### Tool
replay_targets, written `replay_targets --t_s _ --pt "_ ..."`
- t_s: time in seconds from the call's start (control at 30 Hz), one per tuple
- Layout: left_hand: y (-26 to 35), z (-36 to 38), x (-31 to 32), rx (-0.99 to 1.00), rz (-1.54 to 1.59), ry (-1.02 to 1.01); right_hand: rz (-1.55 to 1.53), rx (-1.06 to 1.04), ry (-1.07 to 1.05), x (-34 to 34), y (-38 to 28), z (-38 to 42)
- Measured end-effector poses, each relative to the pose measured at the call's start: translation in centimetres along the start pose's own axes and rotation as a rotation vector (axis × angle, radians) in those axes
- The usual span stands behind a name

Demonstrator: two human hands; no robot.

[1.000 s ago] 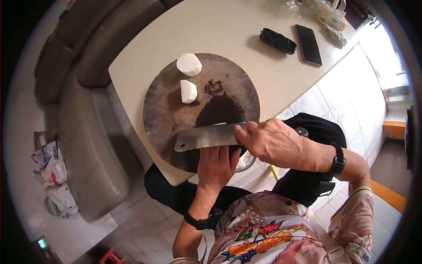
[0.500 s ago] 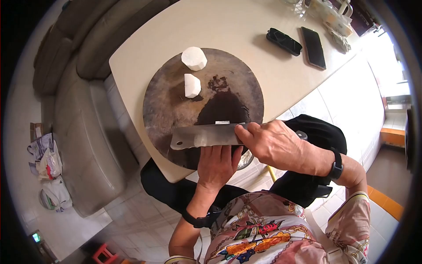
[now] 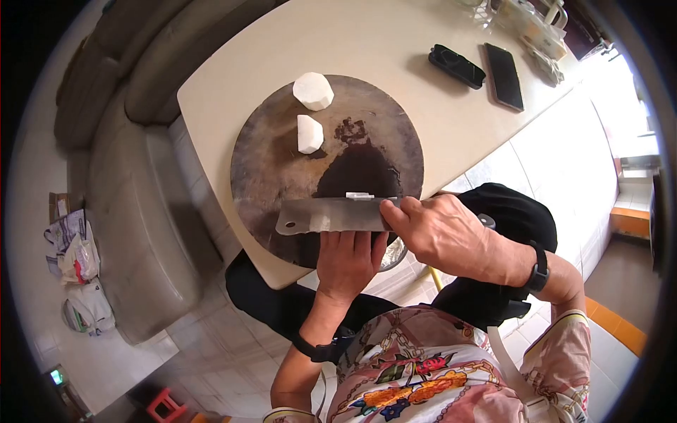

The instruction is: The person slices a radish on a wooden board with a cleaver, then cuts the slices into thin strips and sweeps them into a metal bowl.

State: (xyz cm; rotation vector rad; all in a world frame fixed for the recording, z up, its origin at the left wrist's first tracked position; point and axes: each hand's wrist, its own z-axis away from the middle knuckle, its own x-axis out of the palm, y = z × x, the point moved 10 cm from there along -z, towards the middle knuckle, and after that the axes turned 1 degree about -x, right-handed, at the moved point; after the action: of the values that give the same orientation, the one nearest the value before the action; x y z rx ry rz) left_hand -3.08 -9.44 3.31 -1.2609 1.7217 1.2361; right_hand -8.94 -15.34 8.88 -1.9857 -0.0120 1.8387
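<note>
My right hand (image 3: 441, 229) is wrapped round the handle end of a wide cleaver (image 3: 335, 215), which lies across the near part of a round wooden board (image 3: 264, 162). Close behind the blade is my left hand (image 3: 348, 264), its fingers together and their tips hidden by the cleaver. Whatever those fingertips press on cannot be seen. Thin white slices (image 3: 360, 196) show just past the blade's far edge. Farther up the board are a round white peeled chunk (image 3: 313, 92) and a smaller half-cut white piece (image 3: 309, 134). A dark wet patch marks the board's middle.
The board rests on a cream table (image 3: 218, 77). A black case (image 3: 457, 66) and a phone (image 3: 503, 76) lie at the back right, near plastic bags (image 3: 532, 32). A grey sofa (image 3: 141, 233) stands on the left, and a red stool (image 3: 166, 407) is at the lower left.
The cleaver has shifted slightly and its blade looks more edge-on. More of the thin white slices shows beyond it. Both hands remain in nearly the same places.
</note>
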Motion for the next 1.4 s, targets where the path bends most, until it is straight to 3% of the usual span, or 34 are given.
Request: replay_targets --t_s 0.27,0.7,1.4 --pt "0.1 0.2 -0.1 0.009 -0.017 0.008 0.046 -0.067 0.070 0.0 -1.1 -1.8" --pt "0.0 0.4 -0.3 -0.006 -0.009 0.060 0.099 -0.007 0.030 0.6 -1.3 -1.0" --pt "0.1 0.4 -1.1 0.012 -0.022 0.134 -0.006 -0.011 0.076 -0.3 -1.1 0.1"
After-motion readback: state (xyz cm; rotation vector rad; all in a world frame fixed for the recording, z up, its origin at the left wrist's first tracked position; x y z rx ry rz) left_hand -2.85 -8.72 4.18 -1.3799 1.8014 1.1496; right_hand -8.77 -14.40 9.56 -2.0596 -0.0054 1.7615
